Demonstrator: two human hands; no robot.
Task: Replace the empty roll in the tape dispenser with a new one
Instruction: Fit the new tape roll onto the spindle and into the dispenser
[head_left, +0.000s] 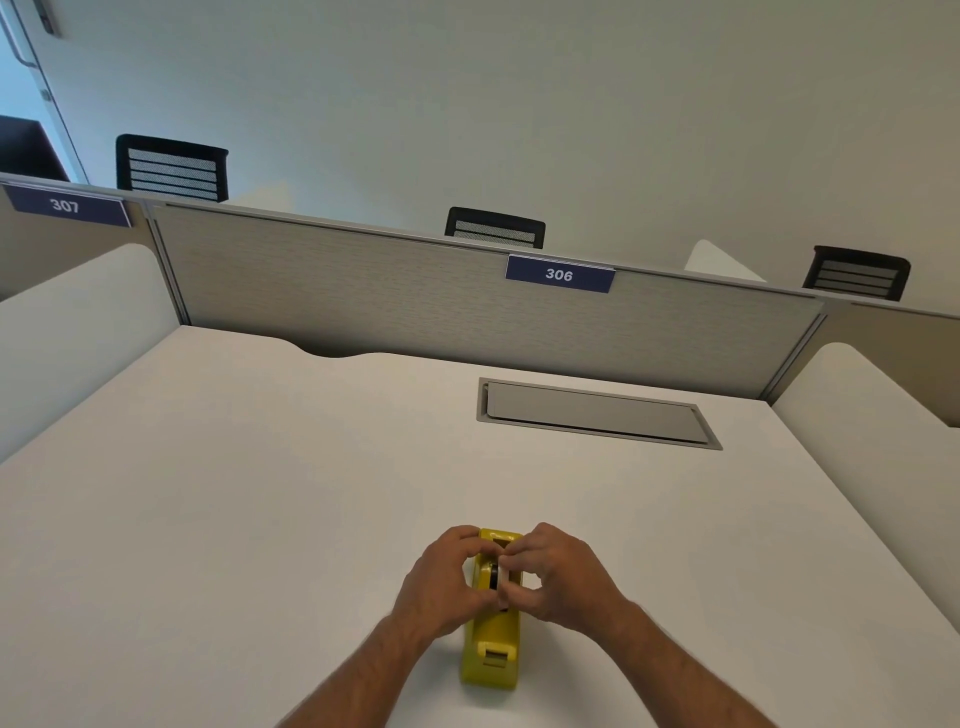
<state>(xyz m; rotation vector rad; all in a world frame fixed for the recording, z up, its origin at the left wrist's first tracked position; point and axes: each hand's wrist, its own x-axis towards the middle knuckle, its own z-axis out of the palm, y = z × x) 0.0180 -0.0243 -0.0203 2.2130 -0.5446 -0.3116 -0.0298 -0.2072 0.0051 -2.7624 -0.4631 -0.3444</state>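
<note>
A yellow tape dispenser (492, 642) stands on the white desk (260, 519), its cutter end toward me. A pale roll (503, 576) on a black hub sits upright in the dispenser's slot. My left hand (445, 579) curls against the dispenser's left side with its fingertips at the roll. On the right side, my right hand (561, 571) pinches the roll between thumb and fingers. The hands hide most of the roll, so I cannot tell whether it carries tape.
A grey flip-lid cable box (597, 413) is set into the desk at the back right. A fabric partition (415, 291) labelled 306 closes the far edge. White side panels flank the desk. Black chair backs show beyond.
</note>
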